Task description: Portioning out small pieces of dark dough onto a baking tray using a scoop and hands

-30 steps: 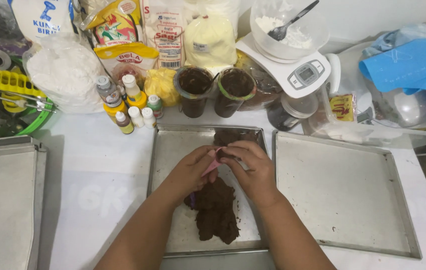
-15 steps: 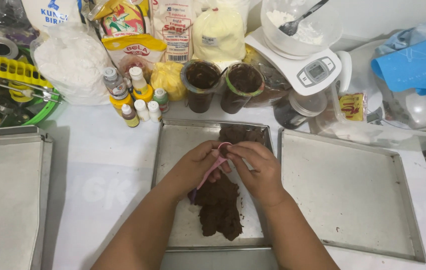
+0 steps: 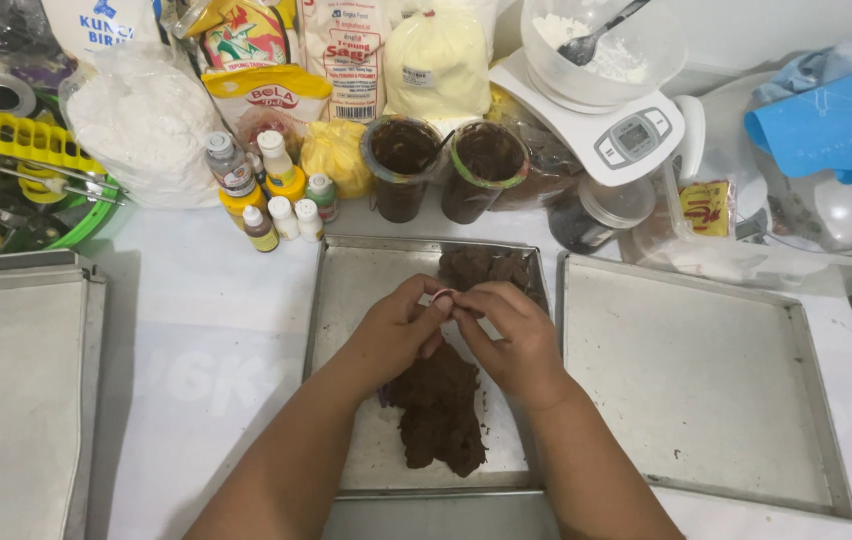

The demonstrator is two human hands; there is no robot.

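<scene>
A small pink object (image 3: 443,296) is pinched between left hand (image 3: 401,330) and right hand (image 3: 508,335) at frame centre, above brown dough (image 3: 441,410) heaped on the middle baking tray (image 3: 346,300). No shaped pieces are seen; the right-hand tray (image 3: 706,390) lies bare.

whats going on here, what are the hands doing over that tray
A person's left hand and right hand meet over the middle metal tray, pinching a small pink thing between the fingertips. A mass of dark brown dough lies on the tray below them. Another tray sits to the right.
</scene>
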